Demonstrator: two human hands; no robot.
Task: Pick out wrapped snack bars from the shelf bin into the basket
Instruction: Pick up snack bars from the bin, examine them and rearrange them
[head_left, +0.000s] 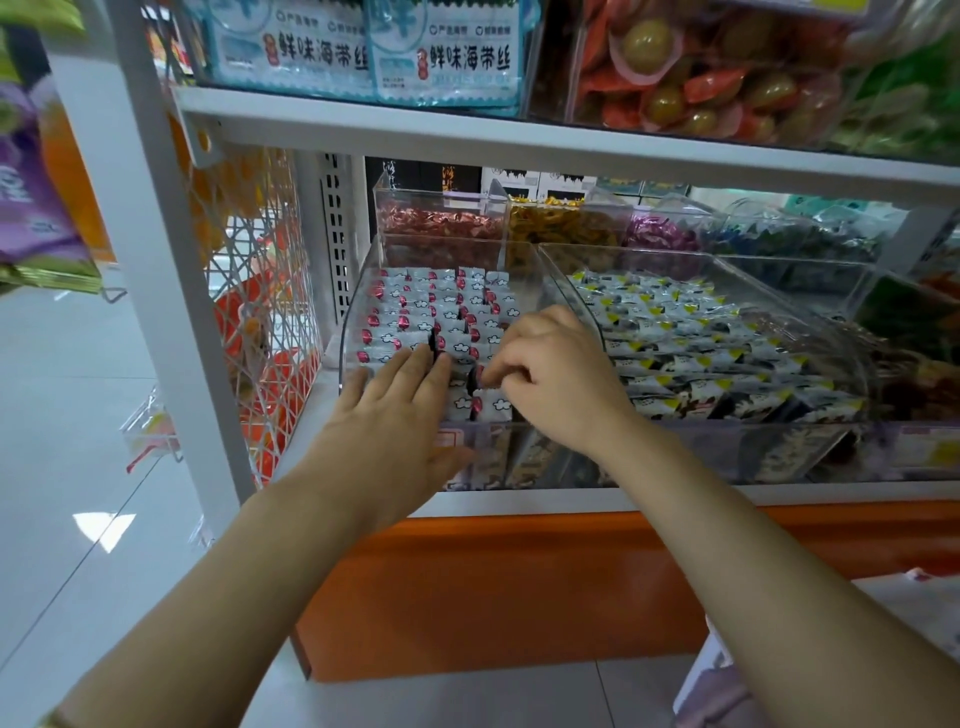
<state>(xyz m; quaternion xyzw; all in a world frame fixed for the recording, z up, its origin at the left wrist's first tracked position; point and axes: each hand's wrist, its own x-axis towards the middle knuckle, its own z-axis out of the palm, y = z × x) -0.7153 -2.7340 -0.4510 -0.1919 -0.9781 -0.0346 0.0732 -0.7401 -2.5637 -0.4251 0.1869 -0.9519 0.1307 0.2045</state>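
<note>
A clear plastic shelf bin (358, 291) holds several rows of small wrapped snack bars (415, 312), white with cloud prints and red-and-black ends. My left hand (395, 415) lies flat over the front left bars, fingers spread, holding nothing. My right hand (550, 374) reaches into the same bin from the right, its fingertips pinched on one wrapped snack bar (475, 379) near the front. The bars under both hands are hidden. No basket shows clearly; a pale object (904, 613) sits at the lower right edge.
To the right stands a second clear bin (727, 270) of yellow-and-black wrapped bars (691, 343). Smaller bins of candies (441, 223) line the back. An upper shelf (519, 135) hangs close above. A white wire rack (265, 312) is at left, an orange base (519, 582) below.
</note>
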